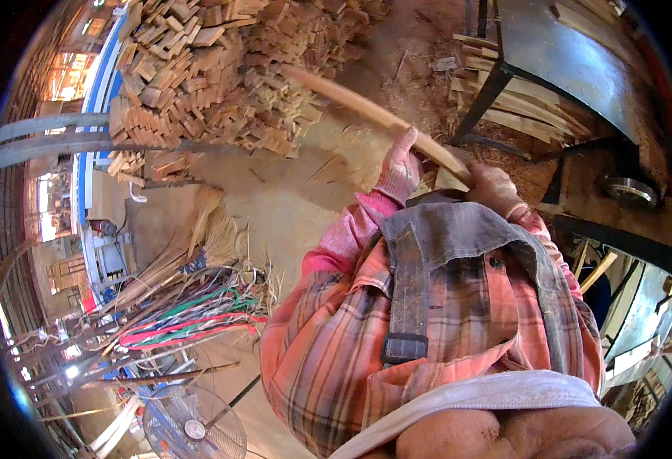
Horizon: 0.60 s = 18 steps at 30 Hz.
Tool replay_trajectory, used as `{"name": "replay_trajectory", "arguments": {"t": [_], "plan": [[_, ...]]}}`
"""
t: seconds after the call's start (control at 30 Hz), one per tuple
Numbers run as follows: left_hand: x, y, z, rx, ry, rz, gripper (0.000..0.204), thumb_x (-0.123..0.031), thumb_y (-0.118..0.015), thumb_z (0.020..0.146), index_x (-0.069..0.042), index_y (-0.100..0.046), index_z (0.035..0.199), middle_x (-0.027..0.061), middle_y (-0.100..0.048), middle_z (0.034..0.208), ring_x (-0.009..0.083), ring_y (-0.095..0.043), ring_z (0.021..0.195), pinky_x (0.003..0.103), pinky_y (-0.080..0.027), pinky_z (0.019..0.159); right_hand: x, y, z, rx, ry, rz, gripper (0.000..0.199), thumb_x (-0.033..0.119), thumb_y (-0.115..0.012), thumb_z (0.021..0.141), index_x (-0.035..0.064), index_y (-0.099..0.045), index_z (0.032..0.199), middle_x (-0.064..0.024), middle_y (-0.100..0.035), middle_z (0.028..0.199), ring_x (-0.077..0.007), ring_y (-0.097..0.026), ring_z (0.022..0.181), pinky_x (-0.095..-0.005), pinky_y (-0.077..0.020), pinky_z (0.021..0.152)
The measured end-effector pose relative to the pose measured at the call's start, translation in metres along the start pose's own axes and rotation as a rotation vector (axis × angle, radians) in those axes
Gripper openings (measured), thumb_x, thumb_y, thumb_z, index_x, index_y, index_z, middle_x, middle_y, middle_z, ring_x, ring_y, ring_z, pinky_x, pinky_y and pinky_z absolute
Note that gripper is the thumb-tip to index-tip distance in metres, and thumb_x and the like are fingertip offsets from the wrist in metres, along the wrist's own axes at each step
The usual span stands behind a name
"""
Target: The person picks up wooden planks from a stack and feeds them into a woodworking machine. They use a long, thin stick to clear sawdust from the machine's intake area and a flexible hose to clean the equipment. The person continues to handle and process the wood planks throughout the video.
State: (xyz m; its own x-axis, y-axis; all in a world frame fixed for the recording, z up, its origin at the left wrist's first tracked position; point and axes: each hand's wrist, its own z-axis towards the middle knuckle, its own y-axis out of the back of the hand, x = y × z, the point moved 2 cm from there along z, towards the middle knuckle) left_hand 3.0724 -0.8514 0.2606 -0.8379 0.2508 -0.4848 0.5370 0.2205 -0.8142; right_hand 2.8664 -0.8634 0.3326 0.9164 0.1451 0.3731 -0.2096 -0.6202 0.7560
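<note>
This is a woodworking shop, open-sided and dusty. At eleven to twelve o'clock a big heap of short, pale cut wooden blocks (206, 69) lies on a sawdust-strewn earthen floor (290, 199). At one to two o'clock stands a dark steel machine surface (573, 61) on black legs, with thin light wood slats (527, 115) stacked beneath it. At eight o'clock lie bundled long sticks and coloured cords (191, 310); at seven o'clock, a round wire-caged floor fan (194, 428).

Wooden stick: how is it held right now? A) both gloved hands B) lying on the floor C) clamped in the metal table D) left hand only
A: the left hand and right hand, both in pink gloves, grip the wooden stick, which slants up to the left above the sawdust floor.
</note>
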Motion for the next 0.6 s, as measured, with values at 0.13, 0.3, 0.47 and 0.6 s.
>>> {"name": "replay_trajectory", "arguments": {"t": [0.13, 0.3, 0.47, 0.6], "plan": [[0.016, 0.013, 0.017, -0.289, 0.078, -0.129, 0.037, -0.033, -0.075, 0.09, -0.01, -0.059, 0.115, 0.0105, -0.063, 0.108, 0.0311, -0.062, 0.103, 0.052, -0.051, 0.096, -0.003, 0.001, 0.001, 0.023, 0.027, 0.004, 0.046, 0.028, -0.073, 0.079, 0.0059, -0.062, 0.118, -0.0225, -0.07, 0.11, -0.0425, -0.066, 0.108, -0.052, -0.0521, 0.091], [0.018, 0.07, 0.038, -0.393, 0.094, -0.205, 0.045, -0.035, -0.079, 0.086, -0.01, -0.057, 0.116, 0.0112, -0.062, 0.111, 0.0325, -0.061, 0.102, 0.054, -0.052, 0.095, -0.023, 0.011, -0.019, 0.026, 0.028, -0.081, 0.046, 0.024, -0.073, 0.079, 0.0073, -0.061, 0.12, -0.0214, -0.07, 0.111, -0.0422, -0.066, 0.108, -0.0526, -0.0529, 0.091], [0.005, 0.081, 0.046, -0.518, 0.161, -0.155, 0.059, -0.039, -0.082, 0.081, -0.011, -0.055, 0.125, 0.0116, -0.061, 0.121, 0.0349, -0.06, 0.109, 0.059, -0.051, 0.097, -0.06, 0.001, -0.03, 0.009, -0.056, -0.141, 0.047, 0.017, -0.073, 0.077, 0.0096, -0.062, 0.123, -0.0207, -0.07, 0.112, -0.0429, -0.066, 0.108, -0.0528, -0.0543, 0.09], [0.004, 0.066, 0.057, -0.454, 0.23, -0.101, 0.061, -0.038, -0.083, 0.082, -0.011, -0.054, 0.129, 0.0124, -0.06, 0.126, 0.0357, -0.059, 0.112, 0.059, -0.052, 0.098, -0.056, -0.005, -0.043, -0.014, -0.184, -0.004, 0.04, 0.018, -0.071, 0.08, 0.0096, -0.065, 0.118, -0.0214, -0.07, 0.11, -0.0427, -0.067, 0.107, -0.0535, -0.054, 0.088]]}}
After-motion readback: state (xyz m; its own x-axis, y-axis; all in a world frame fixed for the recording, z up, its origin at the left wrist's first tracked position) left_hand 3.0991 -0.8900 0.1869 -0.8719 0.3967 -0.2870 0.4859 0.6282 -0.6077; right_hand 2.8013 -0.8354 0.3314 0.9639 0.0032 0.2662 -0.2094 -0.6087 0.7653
